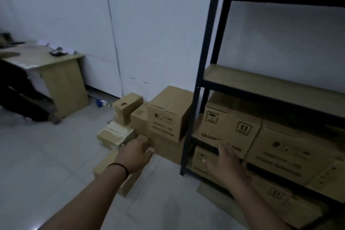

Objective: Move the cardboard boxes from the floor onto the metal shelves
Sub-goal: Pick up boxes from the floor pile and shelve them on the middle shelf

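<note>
Head view: both hands reach out, fingers loose, holding nothing. Left hand [137, 152] nears the floor boxes [168, 115]; right hand [225, 164] hovers before shelved boxes [229, 125] behind the shelf post [197, 87].

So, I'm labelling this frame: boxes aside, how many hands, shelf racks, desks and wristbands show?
Hands: 2, left hand and right hand
Shelf racks: 1
Desks: 1
Wristbands: 1
Total: 5
</note>
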`<state>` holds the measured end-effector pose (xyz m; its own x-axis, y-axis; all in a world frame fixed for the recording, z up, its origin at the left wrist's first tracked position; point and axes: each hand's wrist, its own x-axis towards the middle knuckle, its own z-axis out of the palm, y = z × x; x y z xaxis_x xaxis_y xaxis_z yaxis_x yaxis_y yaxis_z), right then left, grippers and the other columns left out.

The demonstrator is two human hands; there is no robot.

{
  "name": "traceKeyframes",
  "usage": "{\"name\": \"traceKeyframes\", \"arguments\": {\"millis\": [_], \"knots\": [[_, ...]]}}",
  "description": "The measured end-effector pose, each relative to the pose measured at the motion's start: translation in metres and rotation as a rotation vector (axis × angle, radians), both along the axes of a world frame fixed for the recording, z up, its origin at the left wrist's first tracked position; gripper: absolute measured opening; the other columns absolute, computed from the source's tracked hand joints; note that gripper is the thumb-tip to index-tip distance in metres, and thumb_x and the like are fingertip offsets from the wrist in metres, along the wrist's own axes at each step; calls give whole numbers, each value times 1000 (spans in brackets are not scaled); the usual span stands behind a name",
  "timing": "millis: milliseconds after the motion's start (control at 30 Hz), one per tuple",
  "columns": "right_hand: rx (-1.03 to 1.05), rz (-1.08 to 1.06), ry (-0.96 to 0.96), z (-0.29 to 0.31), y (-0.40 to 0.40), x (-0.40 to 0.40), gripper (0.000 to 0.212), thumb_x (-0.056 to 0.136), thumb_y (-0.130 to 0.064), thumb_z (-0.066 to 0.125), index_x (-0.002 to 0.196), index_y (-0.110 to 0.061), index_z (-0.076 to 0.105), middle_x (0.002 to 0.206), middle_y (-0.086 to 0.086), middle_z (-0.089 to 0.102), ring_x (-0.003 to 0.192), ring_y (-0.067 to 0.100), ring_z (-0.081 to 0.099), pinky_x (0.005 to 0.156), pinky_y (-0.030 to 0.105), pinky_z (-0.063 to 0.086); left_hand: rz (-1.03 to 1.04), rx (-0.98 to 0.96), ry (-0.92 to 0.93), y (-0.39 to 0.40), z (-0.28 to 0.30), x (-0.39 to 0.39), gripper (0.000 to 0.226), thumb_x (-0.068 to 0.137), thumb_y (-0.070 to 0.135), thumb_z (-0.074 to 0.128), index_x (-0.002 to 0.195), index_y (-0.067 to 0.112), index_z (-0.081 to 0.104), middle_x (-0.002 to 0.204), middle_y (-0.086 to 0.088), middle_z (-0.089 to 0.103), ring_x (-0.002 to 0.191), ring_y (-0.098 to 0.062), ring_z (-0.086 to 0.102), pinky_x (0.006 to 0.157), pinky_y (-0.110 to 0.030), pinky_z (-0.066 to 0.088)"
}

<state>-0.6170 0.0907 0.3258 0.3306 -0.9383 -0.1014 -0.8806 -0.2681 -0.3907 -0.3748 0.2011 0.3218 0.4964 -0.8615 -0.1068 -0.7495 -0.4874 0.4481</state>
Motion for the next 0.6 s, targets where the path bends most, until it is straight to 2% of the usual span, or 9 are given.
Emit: {"name": "traceKeyframes", "arguments": {"millis": [67, 133, 233, 367, 500, 600], "knots": [[11, 34, -22, -2, 13, 20, 67, 89, -54, 52, 144, -25, 27, 147, 2, 35, 133, 24, 35, 109, 46, 30, 47, 0, -22, 23, -3, 18, 41, 92, 43, 52, 123, 18, 61, 125, -1, 61, 112, -20, 57, 94, -35, 47], [47, 69, -47, -4, 28, 44, 67, 89, -53, 52, 145, -25, 27, 146, 2, 35, 131, 24, 37, 108, 44, 32, 89, -8, -22, 47, -8, 39, 47, 91, 45, 53, 131, 21, 57, 133, 1, 58, 119, -19, 54, 97, -33, 46], [75, 117, -38, -9, 47, 78, 63, 90, -52, 51, 143, -25, 27, 140, 4, 39, 125, 24, 41, 107, 42, 33, 133, 0, -17, 77, -15, 69, 51, 92, 45, 53, 138, 21, 50, 142, 2, 51, 129, -18, 47, 106, -38, 39], [83, 161, -39, -19, 72, 135, 56, 90, -52, 50, 137, -27, 33, 131, 3, 46, 115, 22, 47, 103, 43, 37, 167, 5, -7, 114, -27, 122, 53, 92, 46, 53, 138, 21, 49, 142, 1, 49, 131, -18, 45, 108, -40, 37], [128, 141, -13, -32, 97, 194, 70, 90, -55, 49, 147, -26, 23, 142, 3, 39, 126, 24, 43, 108, 50, 32, 174, -5, 11, 141, -33, 180, 53, 92, 45, 55, 138, 20, 50, 142, 1, 49, 131, -18, 45, 109, -38, 36], [160, 129, -40, -42, 113, 230, 72, 89, -53, 51, 148, -26, 21, 144, 5, 37, 126, 24, 43, 106, 48, 36, 163, 5, 10, 156, -37, 219, 52, 93, 44, 54, 138, 19, 50, 142, 1, 49, 131, -17, 45, 109, -36, 36]]}}
